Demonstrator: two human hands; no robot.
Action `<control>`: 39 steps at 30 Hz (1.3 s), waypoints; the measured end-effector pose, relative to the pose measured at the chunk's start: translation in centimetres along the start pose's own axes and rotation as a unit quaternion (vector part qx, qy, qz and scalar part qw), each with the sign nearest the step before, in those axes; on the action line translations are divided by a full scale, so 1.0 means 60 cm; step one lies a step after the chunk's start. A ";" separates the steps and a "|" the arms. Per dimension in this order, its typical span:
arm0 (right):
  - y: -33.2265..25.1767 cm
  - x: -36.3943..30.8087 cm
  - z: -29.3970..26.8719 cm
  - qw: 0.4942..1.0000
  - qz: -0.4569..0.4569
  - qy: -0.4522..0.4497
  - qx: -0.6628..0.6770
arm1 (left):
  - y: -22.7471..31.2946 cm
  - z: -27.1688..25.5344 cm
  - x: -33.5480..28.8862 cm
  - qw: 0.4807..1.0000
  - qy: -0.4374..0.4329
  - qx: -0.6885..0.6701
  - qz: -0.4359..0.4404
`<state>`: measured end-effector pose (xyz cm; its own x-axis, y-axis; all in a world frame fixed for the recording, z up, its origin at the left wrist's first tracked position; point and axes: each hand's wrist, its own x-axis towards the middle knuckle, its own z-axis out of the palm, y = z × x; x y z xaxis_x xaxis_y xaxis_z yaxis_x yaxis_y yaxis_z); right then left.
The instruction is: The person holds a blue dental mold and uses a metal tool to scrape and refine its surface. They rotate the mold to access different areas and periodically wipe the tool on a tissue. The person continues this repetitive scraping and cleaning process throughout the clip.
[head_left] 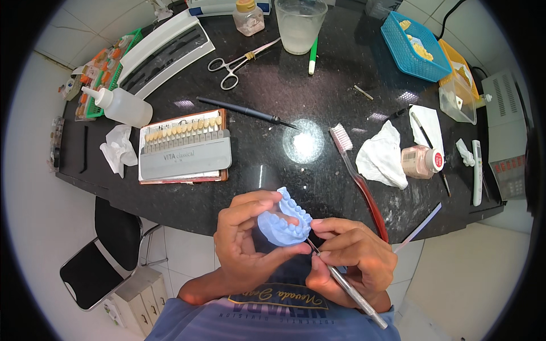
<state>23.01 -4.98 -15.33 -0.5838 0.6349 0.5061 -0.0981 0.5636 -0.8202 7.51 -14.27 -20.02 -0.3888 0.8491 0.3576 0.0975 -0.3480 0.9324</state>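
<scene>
A light blue dental cast [278,230], with a curved row of teeth, is held in front of my chest at the table's near edge. My left hand [242,236] is closed around its left side and underside. My right hand [358,258] grips a slim metal-handled tool [358,298] like a pen, its handle slanting down to the right. The tool's thin tip reaches the lower right edge of the cast; its very end is hard to make out. The right fingertips also touch the cast's right side.
On the dark table [256,148] lie a tooth shade guide [185,156], a black pen-like tool [244,112], a red-handled brush [364,184], scissor-handled forceps [233,68] and crumpled tissue [381,156]. A pink jar [421,162], squeeze bottle [128,108], water cup [298,28] and blue basket [418,48] stand around.
</scene>
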 end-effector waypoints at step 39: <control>-0.004 0.010 -0.013 0.998 0.013 -0.050 -0.024 | 0.013 -0.003 0.001 0.997 0.011 -0.014 -0.077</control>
<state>23.32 -4.33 -14.62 -0.6630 0.5950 0.4543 -0.0453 0.5738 -0.8177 7.39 -14.54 -19.26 -0.4166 0.8846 0.2097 0.0092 -0.2265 0.9740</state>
